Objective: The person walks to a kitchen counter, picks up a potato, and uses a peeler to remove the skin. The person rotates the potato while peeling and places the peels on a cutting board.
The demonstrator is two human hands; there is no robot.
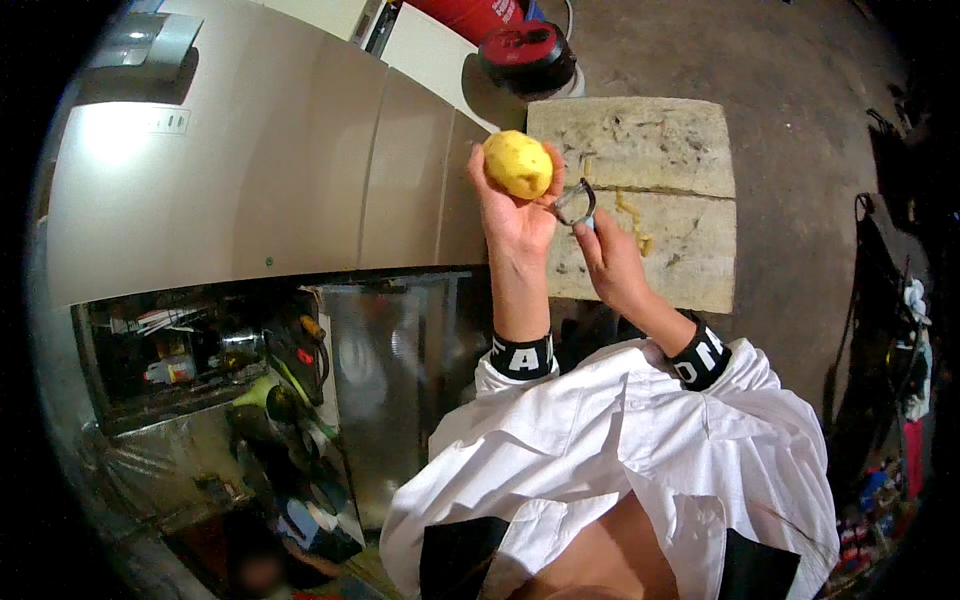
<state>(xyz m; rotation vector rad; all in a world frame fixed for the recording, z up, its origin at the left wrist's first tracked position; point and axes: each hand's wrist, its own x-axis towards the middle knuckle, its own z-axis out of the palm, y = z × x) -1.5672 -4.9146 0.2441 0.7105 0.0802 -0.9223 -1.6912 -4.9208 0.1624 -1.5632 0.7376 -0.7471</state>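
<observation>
A peeled yellow potato point(517, 165) rests in the upturned palm of my left hand point(520, 217), its fingers curled round the sides. My right hand point(616, 259) grips the handle of a Y-shaped vegetable peeler point(577, 202). The peeler's head is just to the right of the left palm, below the potato; whether it touches the hand I cannot tell. Beneath both hands stands a low, worn surface point(675, 262) made of two pale boards. Several strips of peel point(645, 244) lie on it.
To the left is a large glossy cabinet-like panel point(300, 142). Beyond the boards sits a round container with a red-and-black lid point(523, 52), near a red bag point(476, 15). Concrete floor point(795, 180) runs along the right. Cluttered items point(296, 420) stand at lower left.
</observation>
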